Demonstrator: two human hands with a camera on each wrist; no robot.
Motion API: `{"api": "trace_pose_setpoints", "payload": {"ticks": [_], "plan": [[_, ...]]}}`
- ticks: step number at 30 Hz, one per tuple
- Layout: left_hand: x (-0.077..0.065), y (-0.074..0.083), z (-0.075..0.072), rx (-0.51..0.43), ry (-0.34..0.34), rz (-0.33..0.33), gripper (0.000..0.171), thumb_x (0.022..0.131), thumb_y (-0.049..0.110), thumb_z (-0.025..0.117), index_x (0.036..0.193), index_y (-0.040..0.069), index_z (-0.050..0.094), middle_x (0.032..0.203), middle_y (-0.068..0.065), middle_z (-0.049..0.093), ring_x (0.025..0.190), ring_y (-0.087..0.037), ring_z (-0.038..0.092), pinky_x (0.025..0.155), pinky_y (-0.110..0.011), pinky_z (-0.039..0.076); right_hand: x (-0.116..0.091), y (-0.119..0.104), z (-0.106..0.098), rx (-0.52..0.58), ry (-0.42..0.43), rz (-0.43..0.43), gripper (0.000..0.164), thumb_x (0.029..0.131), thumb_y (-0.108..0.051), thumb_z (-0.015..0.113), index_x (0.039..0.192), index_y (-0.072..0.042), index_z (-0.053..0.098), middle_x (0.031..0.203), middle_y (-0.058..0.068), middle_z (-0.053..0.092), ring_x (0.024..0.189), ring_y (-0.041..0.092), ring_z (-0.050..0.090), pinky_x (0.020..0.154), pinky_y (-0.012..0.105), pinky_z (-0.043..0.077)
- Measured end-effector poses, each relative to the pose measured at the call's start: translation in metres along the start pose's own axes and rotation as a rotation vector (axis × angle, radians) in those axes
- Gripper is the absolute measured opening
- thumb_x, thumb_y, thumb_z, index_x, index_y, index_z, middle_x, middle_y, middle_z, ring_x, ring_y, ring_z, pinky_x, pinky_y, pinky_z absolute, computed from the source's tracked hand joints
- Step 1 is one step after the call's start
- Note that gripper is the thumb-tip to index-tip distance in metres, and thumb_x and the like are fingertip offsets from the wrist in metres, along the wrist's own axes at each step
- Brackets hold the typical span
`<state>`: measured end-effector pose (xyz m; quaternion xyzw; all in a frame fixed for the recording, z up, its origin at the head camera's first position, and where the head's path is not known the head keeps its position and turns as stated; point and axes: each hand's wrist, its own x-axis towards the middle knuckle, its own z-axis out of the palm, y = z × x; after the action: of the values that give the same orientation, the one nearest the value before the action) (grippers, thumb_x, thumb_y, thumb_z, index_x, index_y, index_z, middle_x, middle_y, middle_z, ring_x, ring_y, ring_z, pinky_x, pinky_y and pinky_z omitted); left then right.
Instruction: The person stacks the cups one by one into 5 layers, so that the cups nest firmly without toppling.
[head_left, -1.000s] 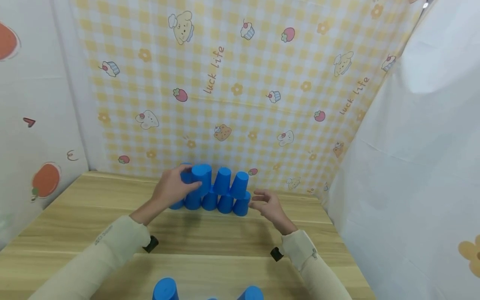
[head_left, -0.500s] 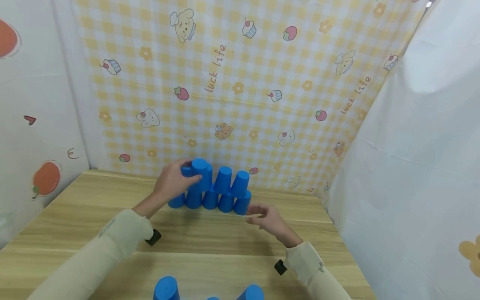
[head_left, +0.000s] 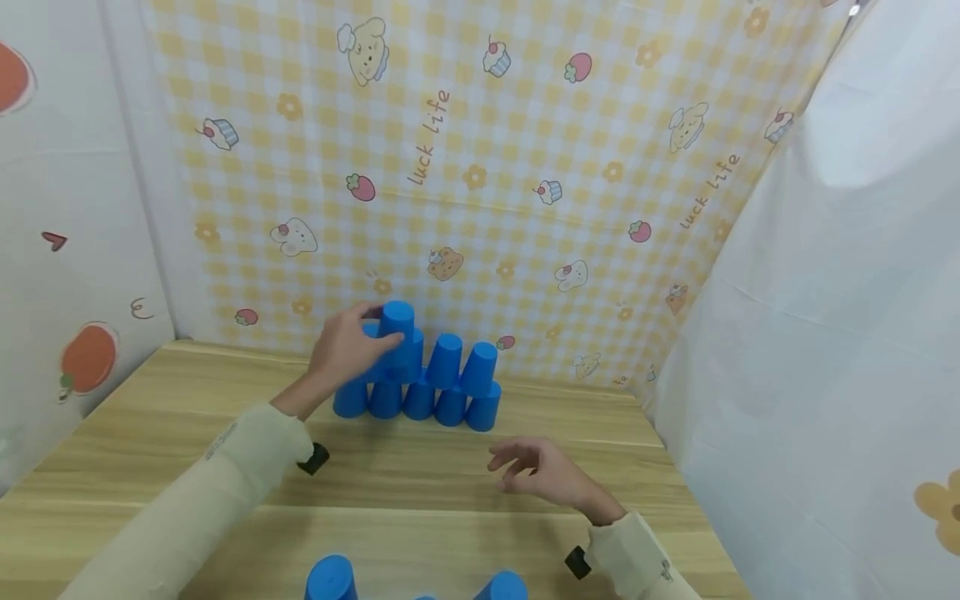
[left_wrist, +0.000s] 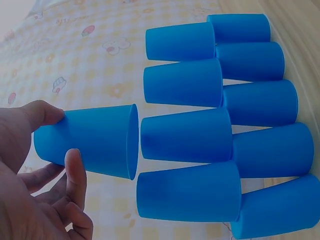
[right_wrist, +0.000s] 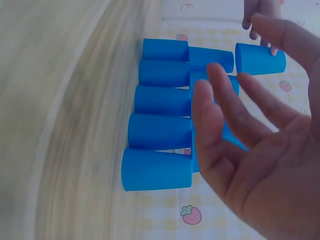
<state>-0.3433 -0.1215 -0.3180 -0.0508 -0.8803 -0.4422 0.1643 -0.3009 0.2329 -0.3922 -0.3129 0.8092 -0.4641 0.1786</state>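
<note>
My left hand (head_left: 341, 346) grips a blue plastic cup (head_left: 396, 321), upside down, with thumb and fingers round its narrow end. In the left wrist view, the rim of this held cup (left_wrist: 102, 142) is close over the top row of stacked cups. The stack has a bottom row (head_left: 450, 407) of several upside-down blue cups. A second row (head_left: 445, 360) of several more stands on it, bridging the gaps. My right hand (head_left: 543, 473) holds nothing; its fingers are loosely bent, above the table in front of the stack's right end.
More blue cups stand at the near edge of the view, one left (head_left: 332, 579) and one right (head_left: 504, 587), with a sliver of another between. The wooden table (head_left: 420, 483) meets a yellow checked cloth (head_left: 480, 225) behind the stack. White sheets (head_left: 825, 333) hang at both sides.
My left hand has raised the held cup from in front of the second row to above it. My right hand has drawn back toward me from the stack's right end.
</note>
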Motion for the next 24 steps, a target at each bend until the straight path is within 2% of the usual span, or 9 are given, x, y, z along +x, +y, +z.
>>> {"api": "trace_pose_setpoints", "payload": {"ticks": [5,14,17,21,24], "plan": [[0.007,0.001,-0.001,0.003,0.011,0.006,0.061,0.092,0.036,0.070,0.140,0.004,0.051,0.138,-0.018,0.057,0.128,-0.040,0.051,0.100,-0.059,0.043,-0.009,0.002,0.000,0.030,-0.052,-0.059,0.040,0.093,-0.002,0.065,0.132,0.002,0.057,0.116,0.022,0.067,0.091,0.020,0.070,0.072,0.030,0.058],[0.017,-0.002,-0.001,0.015,0.027,-0.009,0.061,0.091,0.036,0.071,0.140,0.005,0.052,0.137,-0.018,0.057,0.129,-0.040,0.050,0.099,-0.059,0.043,-0.025,0.010,-0.001,0.056,-0.126,-0.057,0.042,0.092,-0.005,0.067,0.133,-0.002,0.057,0.117,0.019,0.068,0.092,0.016,0.068,0.069,0.028,0.057],[0.020,-0.002,-0.001,0.020,0.031,-0.021,0.062,0.092,0.037,0.070,0.141,0.004,0.051,0.137,-0.018,0.057,0.130,-0.040,0.049,0.101,-0.060,0.041,-0.029,0.014,-0.002,0.063,-0.154,-0.060,0.042,0.093,-0.005,0.067,0.133,-0.005,0.058,0.116,0.016,0.068,0.093,0.020,0.068,0.068,0.027,0.057],[0.023,-0.001,-0.002,0.030,0.031,-0.022,0.064,0.092,0.038,0.069,0.143,0.004,0.050,0.137,-0.018,0.057,0.131,-0.041,0.048,0.101,-0.061,0.041,-0.036,0.014,-0.002,0.083,-0.204,-0.085,0.042,0.092,-0.002,0.066,0.133,-0.003,0.058,0.117,0.016,0.068,0.096,0.035,0.066,0.068,0.027,0.056],[0.025,-0.001,-0.002,0.037,0.032,-0.018,0.064,0.092,0.039,0.069,0.143,0.005,0.050,0.138,-0.018,0.057,0.131,-0.040,0.049,0.099,-0.060,0.042,-0.041,0.011,-0.001,0.082,-0.235,-0.101,0.042,0.091,-0.001,0.067,0.132,-0.002,0.058,0.117,0.016,0.068,0.097,0.039,0.065,0.068,0.027,0.056]]}}
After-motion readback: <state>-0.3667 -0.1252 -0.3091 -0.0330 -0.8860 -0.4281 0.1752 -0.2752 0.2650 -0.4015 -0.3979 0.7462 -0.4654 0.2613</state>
